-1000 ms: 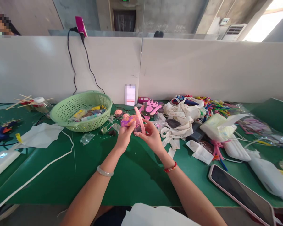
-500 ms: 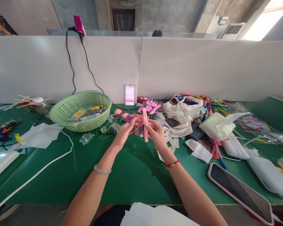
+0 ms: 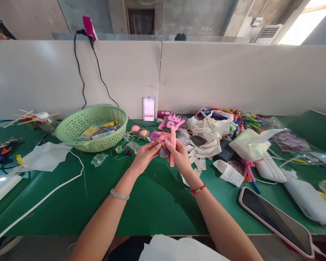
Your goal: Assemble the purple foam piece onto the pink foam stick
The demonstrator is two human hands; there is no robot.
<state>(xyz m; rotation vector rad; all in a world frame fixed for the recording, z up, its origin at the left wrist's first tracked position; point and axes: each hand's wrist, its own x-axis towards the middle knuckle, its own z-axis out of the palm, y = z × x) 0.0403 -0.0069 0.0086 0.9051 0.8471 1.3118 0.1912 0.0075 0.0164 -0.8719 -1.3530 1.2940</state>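
Observation:
Both hands meet above the green table in front of me. My left hand (image 3: 144, 158) is closed, thumb and fingers pinching the near edge of a soft-looking purple and orange piece (image 3: 159, 136), perhaps modelling clay. My right hand (image 3: 181, 156) grips a flat pink stick (image 3: 173, 135) that stands nearly upright, and its thumb reaches to the purple and orange piece. Fingers partly hide that piece. Beyond the hands lies a pink cut-out shape (image 3: 174, 121). Small dark and green lumps with salmon tops (image 3: 143, 133) sit just to the left.
A green basket (image 3: 70, 132) holding packets stands left. Thin pins (image 3: 122, 157) lie beside it. Right are crumpled white strips (image 3: 210, 127), a tissue pack (image 3: 250, 145) and a phone (image 3: 275, 221). Another phone (image 3: 149, 108) leans on the white partition (image 3: 119, 72). A white cable (image 3: 54, 190) crosses the left side.
Both hands have shifted slightly right with the purple and orange piece and the pink stick. My left fingers have curled in closer to my right thumb.

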